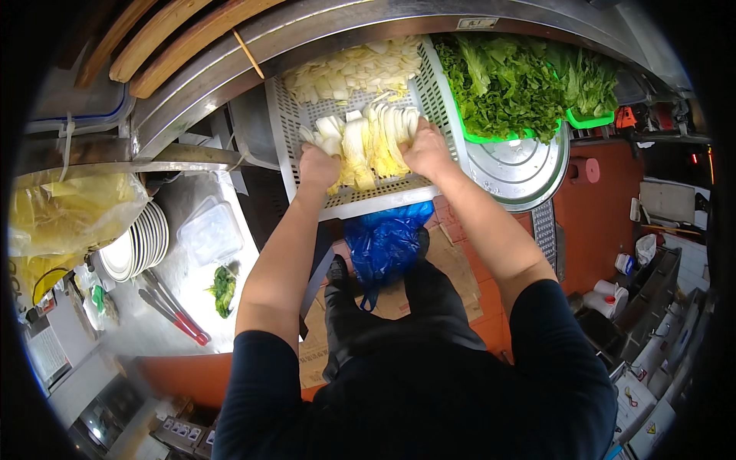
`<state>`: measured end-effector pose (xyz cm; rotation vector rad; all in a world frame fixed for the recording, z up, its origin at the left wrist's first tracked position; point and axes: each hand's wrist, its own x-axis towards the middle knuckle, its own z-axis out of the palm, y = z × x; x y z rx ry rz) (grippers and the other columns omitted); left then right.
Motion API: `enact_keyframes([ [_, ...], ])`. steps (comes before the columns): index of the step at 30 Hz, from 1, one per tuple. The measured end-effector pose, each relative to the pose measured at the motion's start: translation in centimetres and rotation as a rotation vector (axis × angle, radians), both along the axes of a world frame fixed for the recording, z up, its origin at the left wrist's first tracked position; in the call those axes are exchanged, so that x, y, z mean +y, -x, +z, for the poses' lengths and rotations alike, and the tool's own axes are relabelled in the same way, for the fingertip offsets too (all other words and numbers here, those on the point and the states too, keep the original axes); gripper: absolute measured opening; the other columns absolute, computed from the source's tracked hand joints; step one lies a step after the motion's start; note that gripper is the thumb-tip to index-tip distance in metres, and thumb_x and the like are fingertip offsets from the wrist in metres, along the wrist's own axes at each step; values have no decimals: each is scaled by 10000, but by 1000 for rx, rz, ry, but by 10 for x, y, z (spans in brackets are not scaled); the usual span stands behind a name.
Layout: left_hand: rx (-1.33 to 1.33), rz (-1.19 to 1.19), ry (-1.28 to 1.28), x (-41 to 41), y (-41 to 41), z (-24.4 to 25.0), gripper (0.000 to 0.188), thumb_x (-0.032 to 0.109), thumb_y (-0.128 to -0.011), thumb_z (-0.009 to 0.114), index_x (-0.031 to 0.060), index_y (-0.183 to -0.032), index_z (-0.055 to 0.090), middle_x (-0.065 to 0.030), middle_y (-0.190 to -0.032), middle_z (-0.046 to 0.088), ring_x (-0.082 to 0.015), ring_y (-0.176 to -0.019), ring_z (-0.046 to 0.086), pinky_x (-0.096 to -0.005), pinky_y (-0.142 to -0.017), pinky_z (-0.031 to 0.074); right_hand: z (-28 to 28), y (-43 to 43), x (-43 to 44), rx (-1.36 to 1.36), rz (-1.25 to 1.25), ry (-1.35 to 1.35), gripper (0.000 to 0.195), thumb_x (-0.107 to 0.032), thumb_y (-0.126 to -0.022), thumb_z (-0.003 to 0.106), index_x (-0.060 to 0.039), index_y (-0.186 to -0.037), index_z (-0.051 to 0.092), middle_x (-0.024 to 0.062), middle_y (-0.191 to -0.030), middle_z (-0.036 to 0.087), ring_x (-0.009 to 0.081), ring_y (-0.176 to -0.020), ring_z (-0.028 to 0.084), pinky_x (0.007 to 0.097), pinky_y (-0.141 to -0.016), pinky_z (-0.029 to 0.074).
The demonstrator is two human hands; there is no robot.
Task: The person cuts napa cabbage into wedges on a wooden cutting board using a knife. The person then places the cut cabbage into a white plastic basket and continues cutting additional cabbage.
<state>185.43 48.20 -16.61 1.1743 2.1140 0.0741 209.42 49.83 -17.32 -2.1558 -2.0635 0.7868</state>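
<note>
Between my two hands is a bundle of sliced napa cabbage (368, 144), white at the stems and yellow at the leaf ends. My left hand (319, 167) grips its left end, and my right hand (427, 148) clasps the right end. Both hands are inside a white perforated plastic basket (375, 205). More cut cabbage (356, 68), mostly pale stem pieces, lies packed along the basket's far side. The fingertips are partly hidden by the slices.
Leafy green lettuce (506, 86) fills green baskets above a round metal lid (517, 172) on the right. A blue plastic bag (385, 241) hangs below the basket. Stacked plates (138, 241), red-handled tongs (175, 310) and plastic lids (211, 233) occupy the left steel counter.
</note>
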Motion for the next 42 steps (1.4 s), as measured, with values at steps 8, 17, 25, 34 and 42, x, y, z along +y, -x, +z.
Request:
enact_keyframes([
  [8, 164, -556, -511, -15, -37, 32, 642, 114, -787, 718, 6, -1382, 504, -255, -1479, 433, -457, -1312, 475, -448, -1093, 431, 24, 16, -3, 30, 162, 75, 419, -155, -866, 682, 5, -1239, 576, 263, -1231, 577, 406, -1162, 595, 425, -986, 520],
  [17, -147, -639, -478, -24, -67, 14, 426, 114, -762, 777, -4, -1151, 652, -247, -1291, 532, -426, -1153, 581, -434, -1007, 502, 16, -6, 0, 5, 138, 205, 374, -139, -820, 713, 43, -1128, 607, 291, -1016, 698, 406, -988, 687, 453, -901, 553],
  [25, -43, -351, -289, -13, -51, 18, 837, 219, -749, 841, 31, -1446, 417, -248, -1413, 431, -402, -1171, 603, -422, -1014, 508, 9, -3, -10, 53, 261, 111, 321, -176, -847, 713, -44, -1119, 607, 218, -1003, 711, 396, -988, 681, 468, -848, 549],
  [34, -217, -420, -378, -15, -28, -5, 731, 217, -767, 832, 17, -1391, 508, -196, -1291, 623, -344, -1173, 619, -411, -1020, 500, 50, 5, 26, 149, 149, 139, 405, -288, -901, 677, -46, -1225, 655, 241, -1133, 697, 383, -1069, 674, 442, -961, 533],
  [42, 33, -336, -652, 7, -4, -7, 495, 96, -810, 692, -3, -1282, 577, -220, -1253, 639, -373, -1116, 644, -455, -959, 521, 18, 41, 28, 99, 533, 73, 725, -178, -790, 741, -59, -1461, 492, 231, -1491, 462, 391, -1413, 403, 392, -1176, 360],
])
